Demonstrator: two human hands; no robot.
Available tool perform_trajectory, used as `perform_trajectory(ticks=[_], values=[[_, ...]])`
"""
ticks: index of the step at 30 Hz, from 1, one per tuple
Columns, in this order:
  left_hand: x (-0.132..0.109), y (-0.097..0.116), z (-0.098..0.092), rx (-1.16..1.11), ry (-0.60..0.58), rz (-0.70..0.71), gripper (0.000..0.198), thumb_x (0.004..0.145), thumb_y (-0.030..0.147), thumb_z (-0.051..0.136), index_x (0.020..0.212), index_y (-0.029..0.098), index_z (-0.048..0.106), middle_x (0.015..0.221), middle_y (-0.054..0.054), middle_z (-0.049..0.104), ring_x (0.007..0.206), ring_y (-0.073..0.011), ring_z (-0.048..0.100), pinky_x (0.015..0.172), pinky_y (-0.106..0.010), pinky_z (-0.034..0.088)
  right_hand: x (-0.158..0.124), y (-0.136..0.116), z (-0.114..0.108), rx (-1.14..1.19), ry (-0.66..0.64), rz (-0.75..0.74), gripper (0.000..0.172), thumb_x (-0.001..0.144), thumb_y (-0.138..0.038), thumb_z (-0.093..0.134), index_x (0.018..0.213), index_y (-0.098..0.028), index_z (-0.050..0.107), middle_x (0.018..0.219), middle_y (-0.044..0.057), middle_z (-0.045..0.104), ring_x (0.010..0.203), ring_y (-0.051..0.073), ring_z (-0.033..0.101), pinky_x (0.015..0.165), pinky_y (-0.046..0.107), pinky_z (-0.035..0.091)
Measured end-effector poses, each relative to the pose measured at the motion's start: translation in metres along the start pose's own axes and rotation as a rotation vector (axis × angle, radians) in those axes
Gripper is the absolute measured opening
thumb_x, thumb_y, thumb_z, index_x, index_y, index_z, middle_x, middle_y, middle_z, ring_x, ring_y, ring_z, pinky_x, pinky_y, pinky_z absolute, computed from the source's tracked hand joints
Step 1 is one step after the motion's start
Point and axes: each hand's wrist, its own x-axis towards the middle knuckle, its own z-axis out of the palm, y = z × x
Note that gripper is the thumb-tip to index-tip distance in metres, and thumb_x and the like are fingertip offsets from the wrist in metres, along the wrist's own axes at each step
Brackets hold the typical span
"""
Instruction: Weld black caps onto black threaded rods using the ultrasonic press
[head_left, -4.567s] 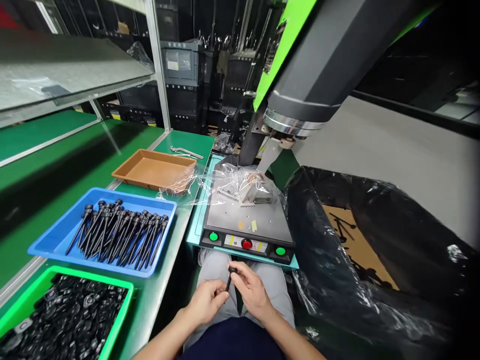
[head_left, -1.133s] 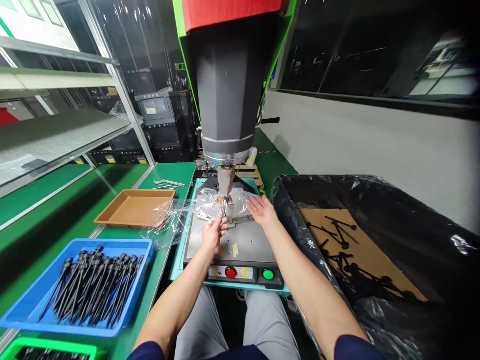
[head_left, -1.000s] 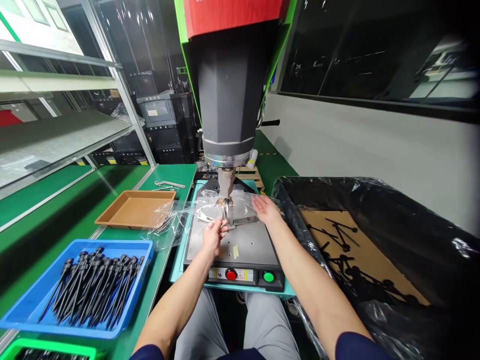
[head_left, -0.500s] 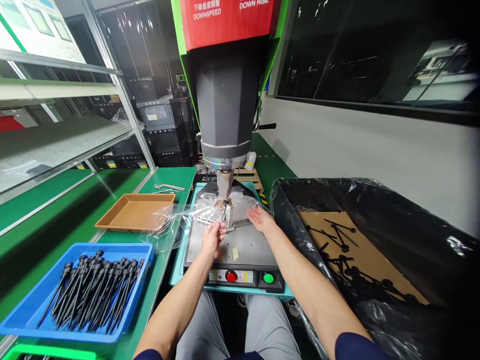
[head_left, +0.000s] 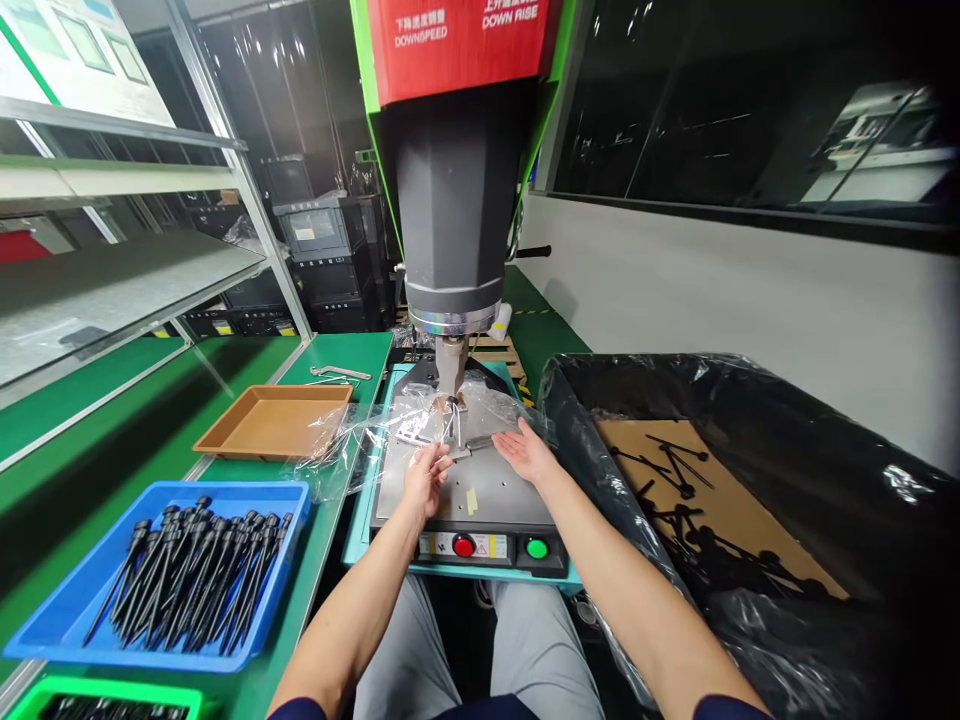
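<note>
My left hand (head_left: 425, 474) rests on the grey machine plate (head_left: 491, 488), fingers pinched near the base of a thin black pin (head_left: 453, 428) that stands in the fixture under the press horn (head_left: 449, 365). Whether the fingers grip the pin is not clear. To the right of the fixture my right hand (head_left: 526, 452) hovers above the plate, fingers stretched out and holding nothing. Clear plastic film (head_left: 390, 425) lies around the fixture.
A blue tray (head_left: 67, 628) of black pins sits at the left front, a brown tray (head_left: 271, 422) behind it. Red (head_left: 463, 546) and green (head_left: 535, 548) buttons line the machine's front. A black-lined box (head_left: 750, 480) with finished pins stands right. Wrenches (head_left: 341, 374) lie behind the brown tray.
Earlier both hands held a pin over my lap; since then they have reached to the fixture. In the last second my right hand drew back slightly toward me.
</note>
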Motion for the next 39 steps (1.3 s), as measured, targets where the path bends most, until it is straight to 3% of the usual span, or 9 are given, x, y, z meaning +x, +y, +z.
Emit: perform_trajectory(ticks=[3, 6, 10, 13, 16, 20, 30, 35, 39], values=[[-0.010, -0.005, -0.010, 0.021, -0.025, -0.063, 0.035, 0.071, 0.037, 0.078, 0.095, 0.017, 0.064, 0.105, -0.010, 0.071, 0.070, -0.0110, 0.067, 0.050, -0.016, 0.048, -0.020, 0.009, -0.017, -0.023, 0.030, -0.030, 0.034, 0.095, -0.035, 0.052, 0.116, -0.008, 0.055, 0.097, 0.016, 0.064, 0.086, 0.020, 0.068, 0.066, 0.026, 0.061], [-0.028, -0.015, -0.032, 0.119, -0.022, -0.084, 0.036, 0.071, 0.040, 0.078, 0.094, 0.016, 0.064, 0.103, -0.010, 0.070, 0.072, -0.0119, 0.067, 0.052, -0.017, 0.047, -0.042, 0.024, -0.046, -0.052, 0.078, -0.132, 0.014, 0.091, -0.022, 0.057, 0.102, -0.014, 0.060, 0.089, 0.009, 0.065, 0.075, 0.015, 0.066, 0.067, 0.023, 0.058], [-0.055, -0.030, -0.090, 0.405, 0.122, 0.180, 0.037, 0.072, 0.042, 0.075, 0.098, 0.017, 0.064, 0.092, -0.009, 0.069, 0.077, -0.0164, 0.066, 0.059, -0.023, 0.049, -0.068, 0.055, -0.107, -0.469, 0.221, -0.610, 0.025, 0.079, -0.026, 0.068, 0.101, -0.017, 0.063, 0.096, 0.007, 0.066, 0.082, 0.017, 0.063, 0.081, 0.033, 0.055], [-0.070, -0.033, -0.136, 0.698, 0.308, 0.432, 0.033, 0.079, 0.039, 0.068, 0.106, 0.021, 0.064, 0.109, -0.010, 0.066, 0.103, -0.0218, 0.062, 0.088, -0.034, 0.050, -0.079, 0.080, -0.150, -0.947, 0.339, -0.885, 0.047, 0.078, -0.046, 0.063, 0.116, -0.018, 0.061, 0.120, 0.014, 0.059, 0.106, 0.028, 0.058, 0.092, 0.046, 0.049], [-0.074, -0.031, -0.164, 0.887, 0.442, 0.536, 0.048, 0.074, 0.033, 0.072, 0.119, 0.024, 0.059, 0.132, -0.011, 0.054, 0.127, -0.0268, 0.047, 0.108, -0.040, 0.037, -0.079, 0.101, -0.176, -1.178, 0.321, -0.833, 0.075, 0.075, -0.057, 0.061, 0.137, -0.016, 0.047, 0.136, 0.019, 0.048, 0.122, 0.034, 0.049, 0.098, 0.050, 0.046], [-0.061, -0.029, -0.175, 0.832, 0.338, 0.449, 0.062, 0.063, 0.033, 0.081, 0.120, 0.022, 0.059, 0.126, -0.011, 0.060, 0.123, -0.0290, 0.051, 0.109, -0.042, 0.035, -0.070, 0.117, -0.183, -1.274, 0.250, -0.735, 0.094, 0.072, -0.063, 0.057, 0.145, -0.009, 0.034, 0.136, 0.024, 0.046, 0.127, 0.037, 0.044, 0.104, 0.051, 0.039], [-0.034, -0.030, -0.200, 1.028, 0.190, 0.440, 0.067, 0.069, 0.044, 0.075, 0.128, 0.019, 0.053, 0.127, -0.012, 0.057, 0.119, -0.0292, 0.054, 0.101, -0.046, 0.043, -0.060, 0.117, -0.186, -1.208, 0.253, -0.726, 0.089, 0.072, -0.063, 0.059, 0.142, -0.013, 0.040, 0.133, 0.019, 0.048, 0.124, 0.035, 0.047, 0.105, 0.049, 0.039], [-0.038, -0.026, -0.204, 0.958, 0.108, 0.398, 0.072, 0.069, 0.043, 0.076, 0.132, 0.020, 0.050, 0.135, -0.013, 0.054, 0.124, -0.0287, 0.052, 0.104, -0.044, 0.041, -0.056, 0.120, -0.200, -1.126, 0.149, -0.691, 0.084, 0.075, -0.061, 0.060, 0.145, -0.022, 0.036, 0.138, 0.014, 0.045, 0.128, 0.032, 0.047, 0.103, 0.045, 0.044], [-0.041, -0.025, -0.202, 0.849, 0.128, 0.348, 0.071, 0.068, 0.044, 0.078, 0.129, 0.018, 0.055, 0.131, -0.014, 0.058, 0.122, -0.0287, 0.054, 0.104, -0.042, 0.042, -0.054, 0.125, -0.205, -1.102, 0.157, -0.710, 0.082, 0.075, -0.059, 0.061, 0.146, -0.025, 0.036, 0.138, 0.012, 0.046, 0.127, 0.031, 0.049, 0.102, 0.045, 0.045]])
